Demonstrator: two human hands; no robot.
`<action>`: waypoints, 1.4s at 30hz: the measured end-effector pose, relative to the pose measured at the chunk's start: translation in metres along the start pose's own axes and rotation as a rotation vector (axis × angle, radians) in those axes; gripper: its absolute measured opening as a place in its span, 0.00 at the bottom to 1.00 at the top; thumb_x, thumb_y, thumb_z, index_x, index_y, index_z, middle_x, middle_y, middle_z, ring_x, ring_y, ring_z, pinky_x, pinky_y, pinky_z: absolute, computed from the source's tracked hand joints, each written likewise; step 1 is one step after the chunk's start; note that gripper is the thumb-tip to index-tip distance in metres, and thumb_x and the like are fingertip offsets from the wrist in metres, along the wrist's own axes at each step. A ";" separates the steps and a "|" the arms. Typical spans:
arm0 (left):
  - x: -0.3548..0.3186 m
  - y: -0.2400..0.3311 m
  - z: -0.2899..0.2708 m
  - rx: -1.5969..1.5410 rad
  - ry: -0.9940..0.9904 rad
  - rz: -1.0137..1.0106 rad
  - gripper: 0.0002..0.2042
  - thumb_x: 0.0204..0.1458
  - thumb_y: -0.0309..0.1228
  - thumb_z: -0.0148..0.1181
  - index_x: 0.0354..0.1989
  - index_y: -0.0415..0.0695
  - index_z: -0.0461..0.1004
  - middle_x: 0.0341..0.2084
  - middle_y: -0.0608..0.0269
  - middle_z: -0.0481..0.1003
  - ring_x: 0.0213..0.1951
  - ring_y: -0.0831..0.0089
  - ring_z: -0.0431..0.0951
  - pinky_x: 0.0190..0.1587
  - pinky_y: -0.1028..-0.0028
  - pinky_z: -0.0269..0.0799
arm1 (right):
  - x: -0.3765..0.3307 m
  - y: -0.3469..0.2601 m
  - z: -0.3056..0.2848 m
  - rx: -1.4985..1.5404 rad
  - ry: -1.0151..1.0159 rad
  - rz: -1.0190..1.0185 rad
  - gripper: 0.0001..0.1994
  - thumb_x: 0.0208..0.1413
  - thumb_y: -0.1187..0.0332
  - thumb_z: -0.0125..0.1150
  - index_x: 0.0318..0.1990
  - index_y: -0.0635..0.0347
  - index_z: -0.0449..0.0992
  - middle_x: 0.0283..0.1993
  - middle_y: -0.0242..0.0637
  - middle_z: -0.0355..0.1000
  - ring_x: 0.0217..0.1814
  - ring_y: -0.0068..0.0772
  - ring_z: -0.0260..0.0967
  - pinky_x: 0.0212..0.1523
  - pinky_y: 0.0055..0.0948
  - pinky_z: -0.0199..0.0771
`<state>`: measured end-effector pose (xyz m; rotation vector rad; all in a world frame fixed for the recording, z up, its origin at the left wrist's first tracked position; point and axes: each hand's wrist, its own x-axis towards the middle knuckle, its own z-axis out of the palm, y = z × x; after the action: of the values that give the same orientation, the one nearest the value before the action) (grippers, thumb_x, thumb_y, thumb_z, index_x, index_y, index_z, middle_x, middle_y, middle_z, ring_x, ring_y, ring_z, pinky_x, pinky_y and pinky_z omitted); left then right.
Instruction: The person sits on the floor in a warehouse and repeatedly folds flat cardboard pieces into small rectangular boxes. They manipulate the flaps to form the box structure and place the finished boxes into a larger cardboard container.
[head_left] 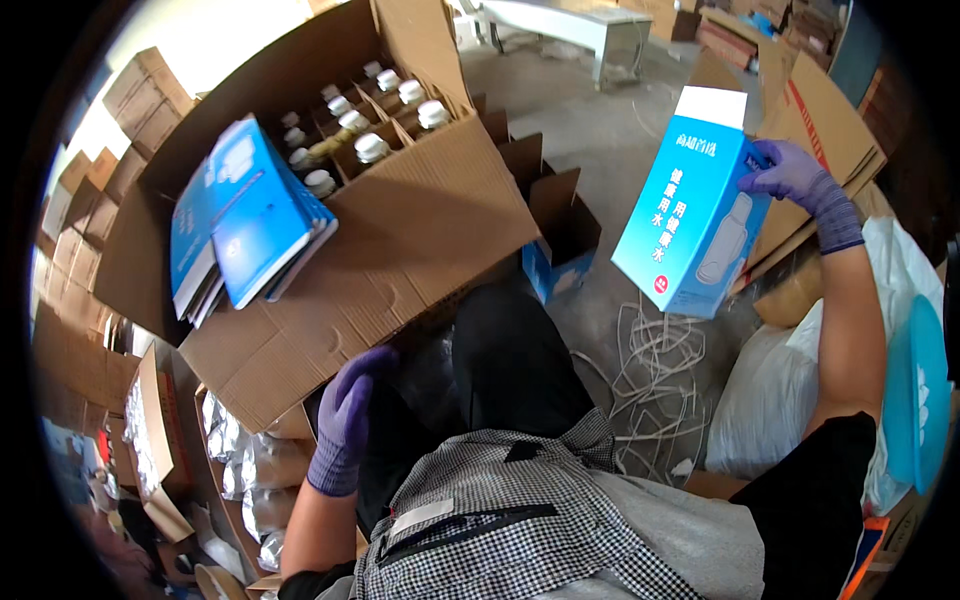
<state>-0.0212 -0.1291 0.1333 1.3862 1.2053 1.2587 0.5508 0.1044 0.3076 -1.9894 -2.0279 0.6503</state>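
My right hand (790,180), in a purple knit glove, grips the upper right side of a blue printed box (675,205). The box is raised and tilted, and a white flap stands up at its top. My left hand (348,412), gloved alike, is beside my knee at the near side of a large cardboard carton (390,270). Its fingers are partly stretched out, with nothing seen in them. White-capped bottles (371,149) stand in the carton's divider cells. A stack of blue booklets (258,225) lies over the carton's left part.
White cord (655,360) lies tangled on the floor between my legs and a white sack (765,400). Flattened cardboard (820,140) leans at the right, near a turquoise basin-like object (915,395). A small open carton (560,215) adjoins the large one. Silver packs (265,470) fill a box at lower left.
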 end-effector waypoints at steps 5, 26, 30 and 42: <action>-0.034 -0.046 -0.010 0.089 0.082 -0.267 0.23 0.64 0.39 0.51 0.57 0.30 0.72 0.51 0.51 0.77 0.55 0.63 0.75 0.62 0.67 0.66 | 0.040 0.080 0.170 -0.244 0.063 -0.087 0.38 0.40 0.46 0.77 0.54 0.64 0.75 0.54 0.48 0.73 0.57 0.50 0.72 0.57 0.42 0.73; 0.078 0.119 -0.084 1.506 0.523 0.431 0.56 0.31 0.46 0.80 0.71 0.40 0.56 0.70 0.42 0.56 0.71 0.43 0.54 0.71 0.51 0.52 | 0.011 0.091 0.399 -0.139 0.169 -0.300 0.33 0.52 0.68 0.66 0.67 0.60 0.64 0.70 0.53 0.59 0.70 0.55 0.60 0.65 0.43 0.66; 0.096 0.088 -0.136 1.536 0.222 0.306 0.39 0.42 0.45 0.75 0.65 0.45 0.68 0.66 0.48 0.65 0.69 0.50 0.61 0.71 0.58 0.55 | -0.008 0.002 0.340 0.074 0.252 -0.469 0.29 0.53 0.71 0.64 0.64 0.61 0.68 0.65 0.52 0.65 0.60 0.52 0.69 0.56 0.40 0.74; -0.048 0.061 0.005 1.078 -0.141 0.637 0.19 0.46 0.43 0.69 0.46 0.48 0.79 0.47 0.57 0.76 0.52 0.56 0.76 0.55 0.56 0.72 | -0.024 -0.273 0.328 1.378 -1.111 -0.239 0.29 0.63 0.55 0.61 0.65 0.67 0.64 0.63 0.48 0.70 0.64 0.41 0.68 0.65 0.46 0.68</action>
<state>-0.0109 -0.1847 0.1868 2.7540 1.4624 0.8400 0.1596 0.0361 0.1498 -0.5050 -1.2121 2.4802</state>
